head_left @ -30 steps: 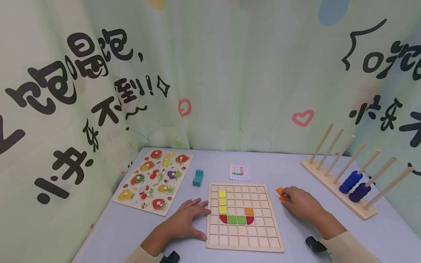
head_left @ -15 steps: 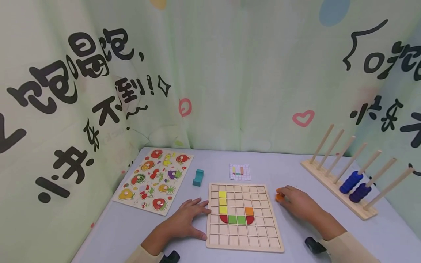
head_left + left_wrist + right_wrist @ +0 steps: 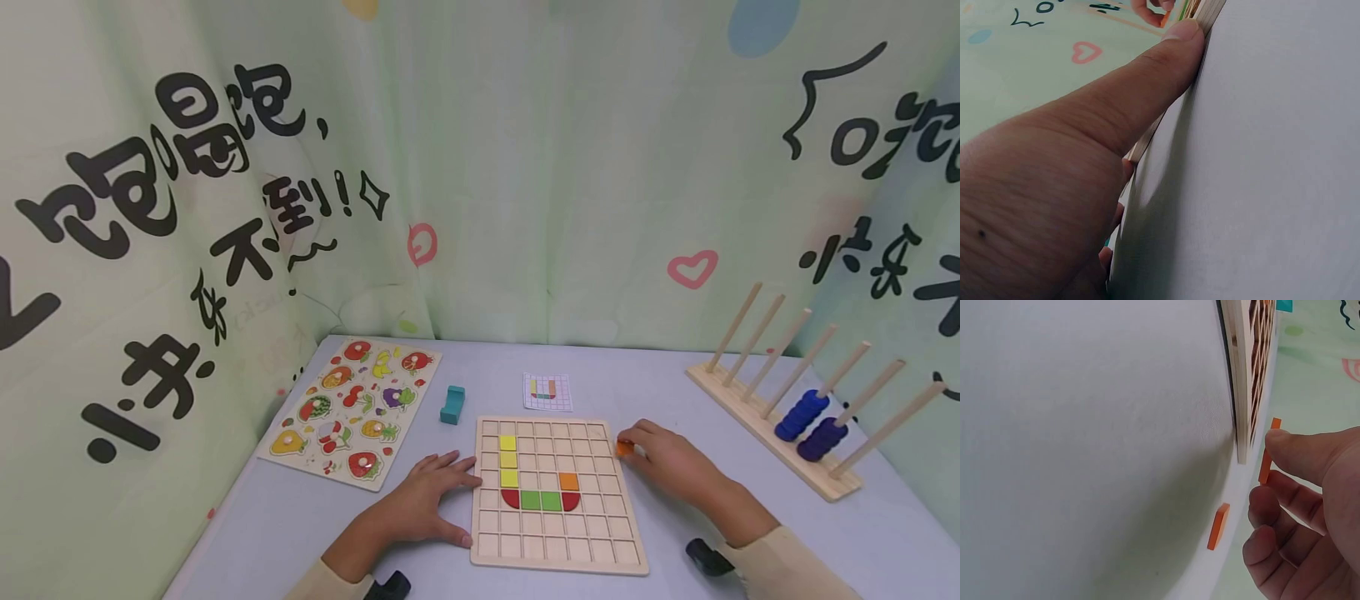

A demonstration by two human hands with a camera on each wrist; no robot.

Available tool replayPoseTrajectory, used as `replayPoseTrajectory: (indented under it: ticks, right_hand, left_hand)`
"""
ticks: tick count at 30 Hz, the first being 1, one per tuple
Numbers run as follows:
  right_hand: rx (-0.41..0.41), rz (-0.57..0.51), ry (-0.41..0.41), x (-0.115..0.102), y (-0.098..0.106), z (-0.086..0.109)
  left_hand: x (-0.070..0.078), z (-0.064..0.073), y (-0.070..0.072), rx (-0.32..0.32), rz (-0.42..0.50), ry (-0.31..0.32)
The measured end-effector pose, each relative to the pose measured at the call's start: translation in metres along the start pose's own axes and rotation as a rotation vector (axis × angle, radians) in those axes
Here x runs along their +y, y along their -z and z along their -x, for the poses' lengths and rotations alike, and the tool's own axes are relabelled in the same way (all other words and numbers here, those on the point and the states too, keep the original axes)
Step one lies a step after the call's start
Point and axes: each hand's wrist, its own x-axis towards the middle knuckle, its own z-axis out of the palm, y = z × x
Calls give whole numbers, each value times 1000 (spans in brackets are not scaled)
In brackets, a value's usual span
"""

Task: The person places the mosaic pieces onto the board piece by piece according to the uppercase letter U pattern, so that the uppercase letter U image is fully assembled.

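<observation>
A wooden grid board [image 3: 528, 546] lies in the middle of the table. Yellow tiles [image 3: 508, 460], red corner tiles [image 3: 511, 499], green tiles [image 3: 541, 501] and one orange tile [image 3: 568, 482] sit in its cells, forming a U with a shorter right side. My left hand [image 3: 423, 504] rests along the board's left edge, fingers spread, thumb against the rim. Just off the board's right edge, my right hand [image 3: 671, 462] pinches an orange square tile [image 3: 1266, 464] between thumb and finger. In the right wrist view, another orange tile [image 3: 1218, 526] lies on the table beneath that hand.
Behind the board lies a pattern card [image 3: 547, 392] with a printed U. A teal block [image 3: 452, 406] stands left of it. A fruit puzzle board [image 3: 347, 417] is at far left. At right stands a peg rack [image 3: 772, 425] with blue and purple beads.
My right hand has picked up one orange tile from beside the board and moved slightly left with it. My left hand has stayed at the board's edge.
</observation>
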Motion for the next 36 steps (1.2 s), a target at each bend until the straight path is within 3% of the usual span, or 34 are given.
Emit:
replayPoseTrajectory:
  ticks: [12,25,36]
  right_hand:
    - [-78,-14,-37,-13,-3,-6]
    - [-77,-17,35,-23,-10,-12]
    - [-114,-40,31,-37,-13,-18]
  left_hand:
    - [0,0,-1,-9,1,7]
    - [-2,-1,-2,-9,5,10]
    - [0,0,0,-7,8,6]
